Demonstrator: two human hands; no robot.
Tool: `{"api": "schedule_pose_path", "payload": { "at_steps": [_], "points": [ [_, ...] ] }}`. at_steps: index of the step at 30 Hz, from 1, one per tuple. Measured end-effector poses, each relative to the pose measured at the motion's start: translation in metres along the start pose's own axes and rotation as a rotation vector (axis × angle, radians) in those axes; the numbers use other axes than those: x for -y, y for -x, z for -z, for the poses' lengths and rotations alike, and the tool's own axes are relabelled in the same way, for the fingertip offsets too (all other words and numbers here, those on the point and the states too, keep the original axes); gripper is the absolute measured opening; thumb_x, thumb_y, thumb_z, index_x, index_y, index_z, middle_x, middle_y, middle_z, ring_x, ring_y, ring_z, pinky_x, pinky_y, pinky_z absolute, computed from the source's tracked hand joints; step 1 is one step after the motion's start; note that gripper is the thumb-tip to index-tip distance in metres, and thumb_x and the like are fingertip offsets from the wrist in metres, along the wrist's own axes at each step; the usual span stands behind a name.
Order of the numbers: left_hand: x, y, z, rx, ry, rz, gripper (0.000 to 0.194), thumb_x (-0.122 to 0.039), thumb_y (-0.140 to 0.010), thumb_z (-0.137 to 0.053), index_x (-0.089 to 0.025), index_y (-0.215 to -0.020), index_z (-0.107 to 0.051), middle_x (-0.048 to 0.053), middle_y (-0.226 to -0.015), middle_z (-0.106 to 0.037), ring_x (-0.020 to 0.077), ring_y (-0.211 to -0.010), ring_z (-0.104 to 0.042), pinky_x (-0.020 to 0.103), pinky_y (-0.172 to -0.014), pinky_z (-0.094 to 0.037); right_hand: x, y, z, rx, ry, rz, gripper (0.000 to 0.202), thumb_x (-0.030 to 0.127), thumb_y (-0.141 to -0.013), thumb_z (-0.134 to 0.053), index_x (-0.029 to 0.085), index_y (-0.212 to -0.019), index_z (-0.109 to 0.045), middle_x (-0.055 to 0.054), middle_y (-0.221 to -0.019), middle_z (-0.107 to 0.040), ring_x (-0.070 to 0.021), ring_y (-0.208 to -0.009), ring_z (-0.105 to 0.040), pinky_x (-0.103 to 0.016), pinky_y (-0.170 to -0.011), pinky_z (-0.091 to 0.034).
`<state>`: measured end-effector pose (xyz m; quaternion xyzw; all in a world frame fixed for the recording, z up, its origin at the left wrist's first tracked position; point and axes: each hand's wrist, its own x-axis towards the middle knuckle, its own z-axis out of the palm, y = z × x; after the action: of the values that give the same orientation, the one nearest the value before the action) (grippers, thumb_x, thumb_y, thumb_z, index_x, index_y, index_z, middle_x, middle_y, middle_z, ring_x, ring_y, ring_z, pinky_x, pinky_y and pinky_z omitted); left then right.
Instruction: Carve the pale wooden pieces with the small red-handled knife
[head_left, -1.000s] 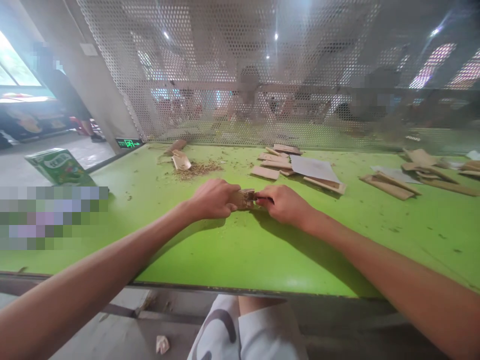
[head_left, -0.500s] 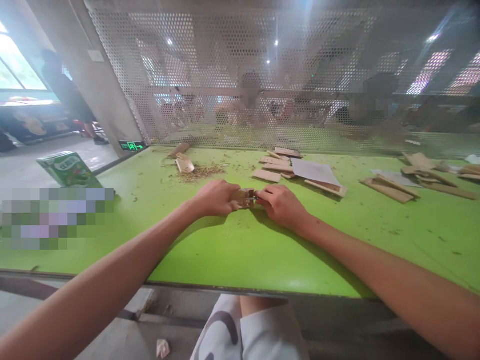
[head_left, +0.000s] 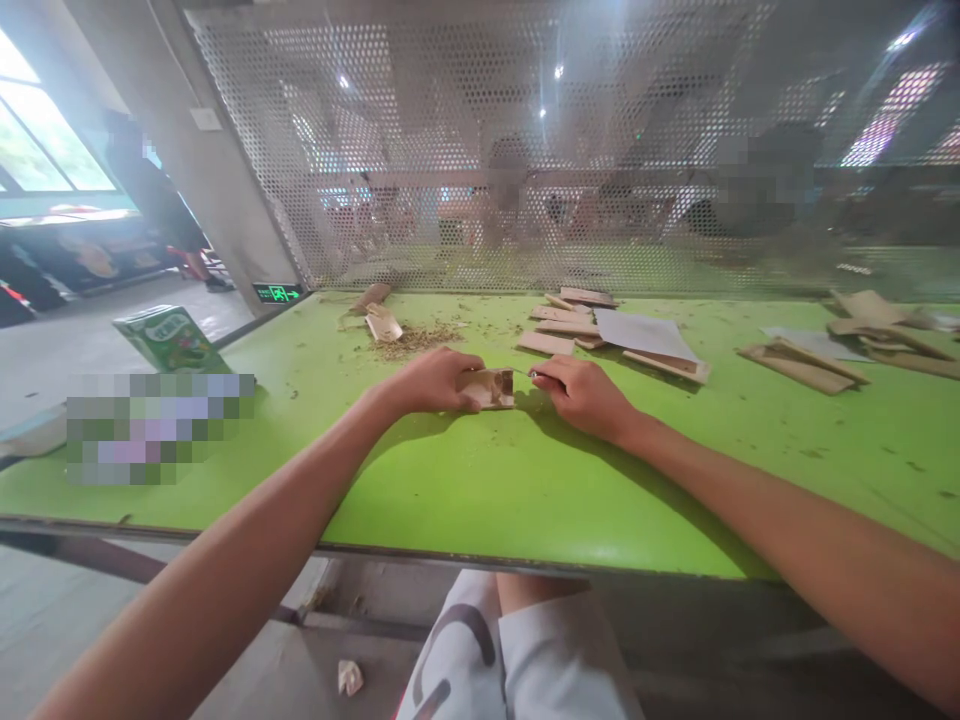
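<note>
A short, hollowed tan piece (head_left: 496,388), wood or bamboo by its look, lies just above the green table (head_left: 480,500). Its left end is gripped by my left hand (head_left: 439,381), thumb in front and fingers behind. To the right, my right hand (head_left: 592,397) is closed around a small thin metal tool (head_left: 533,374), whose tip points left toward the piece. A narrow gap separates tool and piece. Most of the tool is hidden in my fingers.
Brown crumbs (head_left: 420,340) and a curved tan piece (head_left: 384,323) lie behind my left hand. Flat tan strips (head_left: 546,343) and white paper (head_left: 646,333) are at the back right, with more strips (head_left: 802,366) beyond. A green box (head_left: 171,338) stands left. A perforated screen (head_left: 450,130) borders the back.
My right hand has drawn the tool away to the right, off the tan piece. More of the piece now shows in my left hand. The camera view has shifted slightly.
</note>
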<state>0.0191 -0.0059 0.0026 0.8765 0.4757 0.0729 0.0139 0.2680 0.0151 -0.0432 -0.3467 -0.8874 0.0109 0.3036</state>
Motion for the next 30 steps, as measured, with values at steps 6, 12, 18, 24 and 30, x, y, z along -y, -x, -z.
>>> {"api": "schedule_pose_path", "payload": {
  "at_steps": [6, 12, 18, 24, 30],
  "points": [
    [0.002, -0.001, 0.0, 0.018, 0.012, 0.037, 0.052, -0.047, -0.073, -0.059, -0.017, -0.116, -0.06, 0.008, -0.107, -0.067, 0.0231, -0.091, -0.059, 0.028, -0.07, -0.037, -0.001, -0.002, 0.006, 0.004, 0.009, -0.248, 0.028, 0.029, -0.092, -0.043, 0.015, -0.095, -0.067, -0.007, -0.076, -0.068, -0.0163, -0.062, -0.054, -0.028, -0.057, -0.033],
    [-0.003, 0.0, 0.001, -0.032, -0.015, 0.049, 0.041, -0.044, -0.07, -0.061, -0.015, -0.1, -0.059, 0.008, -0.093, -0.067, 0.0206, -0.078, -0.058, 0.026, -0.06, -0.034, -0.004, -0.003, 0.006, 0.023, -0.012, -0.326, 0.021, 0.032, -0.085, -0.054, 0.015, -0.093, -0.064, -0.008, -0.08, -0.068, -0.0167, -0.065, -0.054, -0.028, -0.058, -0.034],
    [0.0, 0.003, -0.001, -0.039, -0.072, 0.058, 0.04, -0.053, -0.07, -0.06, -0.016, -0.086, -0.062, 0.007, -0.082, -0.067, 0.0209, -0.073, -0.058, 0.027, -0.057, -0.031, -0.004, -0.004, 0.009, 0.024, -0.053, -0.16, 0.024, 0.031, -0.092, -0.041, 0.016, -0.086, -0.06, -0.003, -0.07, -0.062, -0.0149, -0.059, -0.049, -0.027, -0.058, -0.032],
    [-0.002, 0.003, -0.004, -0.058, -0.032, 0.037, 0.058, -0.049, -0.071, -0.061, -0.017, -0.119, -0.059, 0.009, -0.101, -0.07, 0.0249, -0.087, -0.062, 0.028, -0.068, -0.04, 0.0, -0.003, 0.013, 0.03, -0.031, -0.062, 0.029, 0.034, -0.094, -0.039, 0.016, -0.093, -0.061, -0.002, -0.069, -0.06, -0.0142, -0.057, -0.047, -0.026, -0.058, -0.029],
    [0.005, 0.002, -0.008, -0.029, 0.066, 0.005, 0.062, -0.042, -0.075, -0.061, -0.017, -0.131, -0.056, 0.012, -0.128, -0.062, 0.0277, -0.111, -0.058, 0.035, -0.094, -0.041, 0.006, -0.001, 0.014, 0.09, 0.002, -0.006, 0.025, 0.032, -0.091, -0.045, 0.017, -0.089, -0.065, -0.002, -0.067, -0.061, -0.0134, -0.057, -0.046, -0.026, -0.058, -0.027]
  ]
}}
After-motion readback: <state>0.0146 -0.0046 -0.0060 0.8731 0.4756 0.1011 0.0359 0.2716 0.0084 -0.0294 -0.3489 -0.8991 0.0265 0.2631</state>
